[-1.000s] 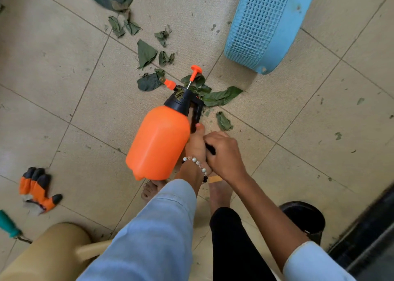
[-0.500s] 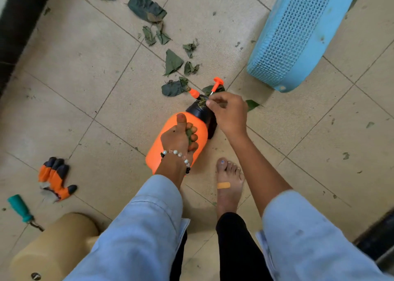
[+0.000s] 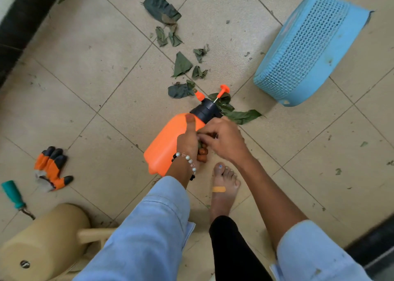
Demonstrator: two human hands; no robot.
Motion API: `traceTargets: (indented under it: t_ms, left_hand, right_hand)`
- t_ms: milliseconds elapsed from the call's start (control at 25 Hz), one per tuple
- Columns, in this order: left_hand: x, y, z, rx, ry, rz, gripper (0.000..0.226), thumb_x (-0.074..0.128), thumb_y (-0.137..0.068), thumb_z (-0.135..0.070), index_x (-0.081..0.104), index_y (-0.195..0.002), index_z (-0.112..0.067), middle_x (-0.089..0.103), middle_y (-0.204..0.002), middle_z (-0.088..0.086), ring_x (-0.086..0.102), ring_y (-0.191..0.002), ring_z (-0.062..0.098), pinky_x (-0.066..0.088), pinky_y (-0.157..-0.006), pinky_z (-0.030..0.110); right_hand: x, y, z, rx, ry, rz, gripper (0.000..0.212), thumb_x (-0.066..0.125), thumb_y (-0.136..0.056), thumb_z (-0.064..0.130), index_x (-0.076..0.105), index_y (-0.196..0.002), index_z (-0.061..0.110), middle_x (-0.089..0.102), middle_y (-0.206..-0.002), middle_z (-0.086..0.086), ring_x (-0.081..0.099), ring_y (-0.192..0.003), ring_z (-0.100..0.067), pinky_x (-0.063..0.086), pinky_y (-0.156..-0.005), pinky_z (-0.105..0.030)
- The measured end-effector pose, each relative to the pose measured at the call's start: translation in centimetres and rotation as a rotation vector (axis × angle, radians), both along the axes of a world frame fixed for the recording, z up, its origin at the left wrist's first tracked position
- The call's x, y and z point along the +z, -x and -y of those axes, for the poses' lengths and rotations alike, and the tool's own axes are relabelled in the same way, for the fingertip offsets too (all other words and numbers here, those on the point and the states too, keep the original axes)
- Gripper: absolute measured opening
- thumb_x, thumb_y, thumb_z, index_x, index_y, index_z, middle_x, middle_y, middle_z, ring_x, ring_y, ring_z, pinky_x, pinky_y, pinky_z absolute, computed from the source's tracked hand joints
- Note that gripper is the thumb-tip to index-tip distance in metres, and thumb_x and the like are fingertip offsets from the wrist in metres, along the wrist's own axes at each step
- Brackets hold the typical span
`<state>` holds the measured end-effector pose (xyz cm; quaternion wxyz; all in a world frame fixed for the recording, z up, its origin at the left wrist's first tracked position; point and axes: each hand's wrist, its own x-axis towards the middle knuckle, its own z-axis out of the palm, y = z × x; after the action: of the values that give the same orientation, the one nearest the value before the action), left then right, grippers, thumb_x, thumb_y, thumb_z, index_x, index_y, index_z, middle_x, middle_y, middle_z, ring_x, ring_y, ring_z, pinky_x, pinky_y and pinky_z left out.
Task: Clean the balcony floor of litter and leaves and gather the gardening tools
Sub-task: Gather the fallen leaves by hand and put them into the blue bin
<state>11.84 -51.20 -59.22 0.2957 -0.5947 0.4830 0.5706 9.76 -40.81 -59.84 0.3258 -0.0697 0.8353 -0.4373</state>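
My left hand (image 3: 187, 141) grips an orange spray bottle (image 3: 166, 144) by its side, thumb pressed on the shoulder near the black cap. Some green leaf bits are tucked under that hand's fingers. My right hand (image 3: 225, 140) meets those fingers beside the bottle, its own fingers curled and pinching a small dark leaf bit. Torn green leaves (image 3: 181, 64) lie scattered on the tiled floor beyond the bottle, and a larger leaf (image 3: 243, 116) lies just past the nozzle. An orange and black garden glove (image 3: 53, 168) and a teal-handled tool (image 3: 13, 193) lie at the left.
A light blue mesh basket (image 3: 309, 52) lies tipped on its side at the upper right. A tan plastic watering can (image 3: 42, 244) stands at the lower left. My bare foot (image 3: 223, 187) is planted below the hands. A dark wall base runs along the upper left edge.
My right hand left the bottle's handle, reached to the cap at the nozzle, then came back down to my left hand. The bottle stays in my left hand, now gripped round its side.
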Motion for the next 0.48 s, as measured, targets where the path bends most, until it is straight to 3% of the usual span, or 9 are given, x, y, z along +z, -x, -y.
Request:
traceTargets:
  t_ms: [80, 160, 240, 320, 400, 480]
  left_hand:
    - [-0.2, -0.2, -0.9, -0.063, 0.011, 0.003, 0.060, 0.051, -0.090, -0.060, 0.054, -0.062, -0.007, 0.044, -0.050, 0.006, 0.032, -0.035, 0.015, 0.026, -0.040, 0.017]
    - [-0.3, -0.3, -1.1, -0.031, 0.047, -0.003, 0.055, 0.053, -0.094, -0.051, 0.053, -0.059, -0.008, 0.044, -0.049, 0.004, 0.031, -0.035, 0.015, 0.024, -0.041, 0.016]
    - [-0.6, -0.3, -0.9, -0.033, 0.064, -0.015, 0.055, 0.050, -0.096, -0.049, 0.048, -0.056, -0.011, 0.042, -0.048, 0.002, 0.031, -0.033, 0.013, 0.024, -0.040, 0.014]
    - [-1.2, -0.7, -0.7, -0.121, 0.112, -0.043, 0.058, 0.046, -0.096, -0.051, 0.047, -0.051, -0.014, 0.042, -0.048, 0.003, 0.033, -0.033, 0.014, 0.026, -0.040, 0.015]
    - [-2.2, -1.1, -0.5, -0.247, 0.195, -0.084, 0.070, 0.044, -0.096, -0.054, 0.047, -0.036, -0.019, 0.044, -0.043, 0.002, 0.038, -0.037, 0.018, 0.033, -0.046, 0.020]
    - [-2.8, -1.2, -0.3, -0.357, 0.290, -0.136, 0.073, 0.044, -0.095, -0.055, 0.050, -0.033, -0.018, 0.049, -0.042, 0.003, 0.048, -0.046, 0.024, 0.043, -0.055, 0.031]
  right_hand:
    - [0.1, 0.0, -2.2, 0.117, 0.005, 0.120, 0.013, 0.066, -0.086, 0.024, 0.076, -0.090, 0.018, 0.057, -0.099, 0.005, 0.047, -0.103, -0.023, 0.041, -0.091, -0.038]
    - [-0.9, 1.7, -4.0, -0.222, 0.062, 0.290, 0.014, 0.066, -0.087, 0.020, 0.074, -0.097, 0.015, 0.063, -0.107, 0.001, 0.054, -0.106, -0.016, 0.045, -0.096, -0.033]
    - [-3.6, 3.9, -5.0, -0.462, -0.160, 0.170, 0.017, 0.066, -0.087, 0.015, 0.070, -0.103, 0.012, 0.068, -0.106, -0.004, 0.061, -0.094, -0.012, 0.050, -0.089, -0.029]
    - [-6.6, 5.6, -4.4, -0.368, -0.342, 0.089, 0.032, 0.068, -0.085, 0.013, 0.061, -0.116, 0.008, 0.062, -0.116, -0.010, 0.059, -0.098, -0.016, 0.047, -0.086, -0.025]
    - [-9.4, 6.3, -2.7, -0.176, -0.488, 0.068, 0.046, 0.069, -0.085, 0.020, 0.051, -0.126, 0.008, 0.050, -0.127, -0.015, 0.052, -0.114, -0.028, 0.043, -0.093, -0.034]
    - [-11.0, 6.6, -1.3, -0.159, -0.606, 0.062, 0.055, 0.069, -0.084, 0.032, 0.046, -0.131, 0.014, 0.038, -0.134, -0.017, 0.042, -0.122, -0.035, 0.042, -0.094, -0.041]
